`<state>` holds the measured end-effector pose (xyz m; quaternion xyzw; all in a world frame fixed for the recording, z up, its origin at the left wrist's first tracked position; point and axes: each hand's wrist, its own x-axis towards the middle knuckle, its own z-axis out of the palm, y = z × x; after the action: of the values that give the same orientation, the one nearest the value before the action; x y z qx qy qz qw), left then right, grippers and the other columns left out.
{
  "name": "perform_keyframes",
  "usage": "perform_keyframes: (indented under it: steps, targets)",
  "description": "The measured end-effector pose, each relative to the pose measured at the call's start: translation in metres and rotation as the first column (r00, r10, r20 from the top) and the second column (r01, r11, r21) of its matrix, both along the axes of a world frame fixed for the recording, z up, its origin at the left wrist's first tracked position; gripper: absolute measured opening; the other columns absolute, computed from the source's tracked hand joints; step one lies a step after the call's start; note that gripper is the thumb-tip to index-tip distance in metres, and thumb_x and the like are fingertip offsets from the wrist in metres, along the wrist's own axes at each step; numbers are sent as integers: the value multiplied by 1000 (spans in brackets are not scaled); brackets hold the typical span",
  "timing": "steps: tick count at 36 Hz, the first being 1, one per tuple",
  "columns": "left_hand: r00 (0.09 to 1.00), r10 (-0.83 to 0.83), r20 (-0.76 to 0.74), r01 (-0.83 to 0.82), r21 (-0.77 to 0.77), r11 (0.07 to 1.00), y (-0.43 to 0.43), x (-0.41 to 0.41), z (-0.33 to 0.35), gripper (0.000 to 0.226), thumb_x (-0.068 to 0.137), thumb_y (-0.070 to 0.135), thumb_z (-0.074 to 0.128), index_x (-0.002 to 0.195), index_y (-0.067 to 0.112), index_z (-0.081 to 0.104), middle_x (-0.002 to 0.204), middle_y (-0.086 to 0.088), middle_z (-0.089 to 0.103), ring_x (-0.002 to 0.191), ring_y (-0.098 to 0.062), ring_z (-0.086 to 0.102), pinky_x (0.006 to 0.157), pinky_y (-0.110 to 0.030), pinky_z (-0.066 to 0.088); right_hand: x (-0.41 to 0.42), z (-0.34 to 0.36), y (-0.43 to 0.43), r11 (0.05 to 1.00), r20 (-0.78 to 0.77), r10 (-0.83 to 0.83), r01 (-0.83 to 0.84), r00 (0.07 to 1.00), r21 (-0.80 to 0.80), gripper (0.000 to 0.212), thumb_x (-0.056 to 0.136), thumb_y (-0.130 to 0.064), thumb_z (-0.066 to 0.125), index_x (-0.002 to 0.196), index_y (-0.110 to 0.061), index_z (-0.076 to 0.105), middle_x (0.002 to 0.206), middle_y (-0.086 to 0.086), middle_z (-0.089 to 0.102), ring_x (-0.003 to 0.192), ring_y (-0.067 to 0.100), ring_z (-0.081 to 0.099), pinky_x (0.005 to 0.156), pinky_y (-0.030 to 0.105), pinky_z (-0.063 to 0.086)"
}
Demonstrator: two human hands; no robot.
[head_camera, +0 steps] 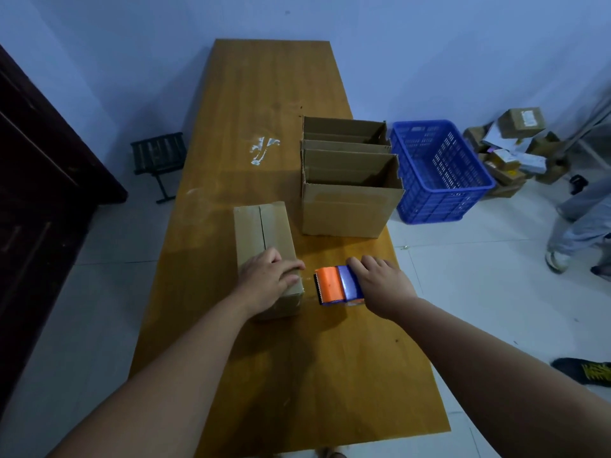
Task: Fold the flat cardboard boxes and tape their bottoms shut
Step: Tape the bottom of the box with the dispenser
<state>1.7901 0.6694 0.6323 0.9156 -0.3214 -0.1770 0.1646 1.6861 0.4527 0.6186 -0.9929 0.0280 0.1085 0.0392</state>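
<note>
The table (pixel 264 104) at frame centre is smooth, lightly glossy orange-brown wood with visible grain. The boxes (pixel 344 209) on it are matt brown cardboard. The tape dispenser (pixel 337 285) is shiny orange and blue plastic, and the basket (pixel 439 180) at right is perforated blue plastic.

I stand at a long wooden table (pixel 264 94) with a whitish smear on its top, set against pale blue walls (pixel 429 44). The floor (pixel 479 276) is light tile. To my left a dark wooden cabinet (pixel 39 160), and beyond it a small black stool (pixel 158 157). To the right a blue plastic crate (pixel 439 170) sits beside the table, with a heap of parcels (pixel 515 150) by the wall. The light is dim.
</note>
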Motion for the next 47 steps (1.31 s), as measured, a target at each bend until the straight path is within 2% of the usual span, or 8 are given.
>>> perform_keyframes:
  steps: [6,18,23,31,36,41,44,47]
  targets:
    - [1000,-12,0,12,11,1000,0,-2,3,32,99,42,37,128,40,49,99,5,35,97,-13,39,80,-28,31,-17,22,-26,918,-29,-176,174,984,356,54,83,-25,72,123,-21,37,105,-5,54,92,12,57,74,24,46]
    - [1000,-10,-1,10,30,999,-1,-3,2,31,98,43,37,127,43,48,99,6,34,99,-13,38,85,-29,34,-15,10,-10,979,-13,-10,7,1000,-205,59,90,-29,60,136,-23,23,122,7,48,107,20,48,91,31,43]
    - [1000,0,8,0,34,999,-1,-3,2,31,98,42,37,127,41,49,99,6,34,98,-13,38,87,-29,35,-13,13,-6,979,-30,8,-14,1000,-203,62,91,-33,58,138,-26,20,123,7,47,108,21,47,91,32,40]
    - [1000,16,15,-17,48,999,-3,-4,2,31,99,43,37,128,42,47,100,6,32,98,-11,35,90,-30,34,-9,34,-7,972,-87,65,-83,994,-221,95,69,-90,25,146,-36,13,125,7,44,116,25,41,102,41,27]
    - [1000,19,-2,-19,47,999,-4,-4,2,31,99,43,36,127,42,47,101,6,33,100,-12,37,90,-31,33,9,53,2,983,-157,4,-33,988,-183,64,86,-76,20,134,-36,34,120,6,50,117,26,43,103,46,24]
    - [999,24,-32,-23,36,999,-5,-5,5,29,98,43,37,126,43,48,102,6,34,102,-13,37,88,-30,32,27,63,17,991,-325,18,-61,945,-121,58,87,-74,30,114,-27,52,90,-3,62,86,17,57,90,39,41]
    - [998,40,-54,-39,20,999,-5,-5,7,28,98,44,38,123,44,49,101,6,35,101,-13,37,87,-29,33,39,66,22,994,-391,7,-50,920,-99,66,85,-75,36,131,-28,45,102,2,61,91,20,57,70,31,45]
    - [996,48,-78,-46,23,999,-5,-6,8,27,98,43,39,123,44,49,102,6,36,102,-14,36,88,-30,34,52,66,27,994,-499,25,-76,866,-81,70,85,-70,45,140,-26,41,121,7,56,108,25,54,75,34,44]
